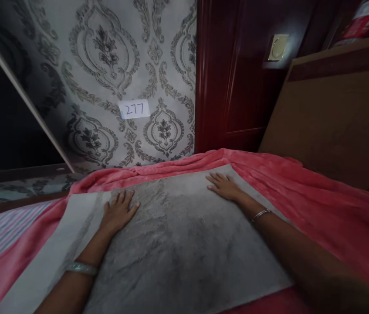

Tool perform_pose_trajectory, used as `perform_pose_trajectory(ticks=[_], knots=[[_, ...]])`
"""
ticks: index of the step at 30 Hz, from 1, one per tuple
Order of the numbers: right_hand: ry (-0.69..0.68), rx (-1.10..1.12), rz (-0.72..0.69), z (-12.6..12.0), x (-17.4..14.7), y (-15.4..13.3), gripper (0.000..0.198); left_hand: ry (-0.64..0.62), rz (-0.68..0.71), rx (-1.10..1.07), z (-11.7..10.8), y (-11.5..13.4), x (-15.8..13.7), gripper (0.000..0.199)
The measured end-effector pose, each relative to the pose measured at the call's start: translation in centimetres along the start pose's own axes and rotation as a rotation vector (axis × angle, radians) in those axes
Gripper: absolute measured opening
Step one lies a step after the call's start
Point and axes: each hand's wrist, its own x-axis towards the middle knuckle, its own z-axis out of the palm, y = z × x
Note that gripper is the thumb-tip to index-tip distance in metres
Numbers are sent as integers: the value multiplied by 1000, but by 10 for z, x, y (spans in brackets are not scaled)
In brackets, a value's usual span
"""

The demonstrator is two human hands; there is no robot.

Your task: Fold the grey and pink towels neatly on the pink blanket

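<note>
A large grey sheet (187,235) with a cloudy, mottled surface lies flat. Along its left side runs a pale white band (73,218); whether it belongs to the same sheet I cannot tell. My left hand (119,211) rests palm down near the sheet's far left part, fingers spread, beside the white band. A pale green bangle circles that wrist. Toward the far right corner, my right hand (224,186) also presses flat with its fingers stretched out, and a thin silver bangle sits on its wrist. Neither hand grips anything.
Under the sheet spreads a rumpled pink-red blanket (334,205), with striped cloth (8,226) at the left. Behind stand a patterned wall with a card (134,109) reading 277, a dark red door (246,87), and a cardboard box (337,113). A dark panel (11,109) leans at left.
</note>
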Motion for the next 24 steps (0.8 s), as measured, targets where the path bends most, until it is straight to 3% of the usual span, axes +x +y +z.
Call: perform_pose_trajectory(ticks=[3, 6, 11, 15, 17, 21, 24], knots=[[7, 3, 145, 1, 0, 36, 66, -21, -5, 4, -1, 0, 0, 68], [42, 11, 225, 7, 0, 52, 67, -32, -6, 5, -1, 0, 0, 68], [81, 18, 278, 10, -1, 54, 67, -3, 0, -3, 1, -2, 0, 68], [38, -13, 315, -3, 0, 41, 67, 0, 10, -25, 0, -3, -2, 69], [64, -65, 285, -11, 2, 24, 66, -7, 9, -25, 0, -2, -4, 69], [79, -83, -3, -12, 10, -8, 64, 0, 13, -2, -1, -1, -5, 68], [11, -40, -12, 0, 16, -2, 65, 6, 12, -2, 0, -1, -5, 68]])
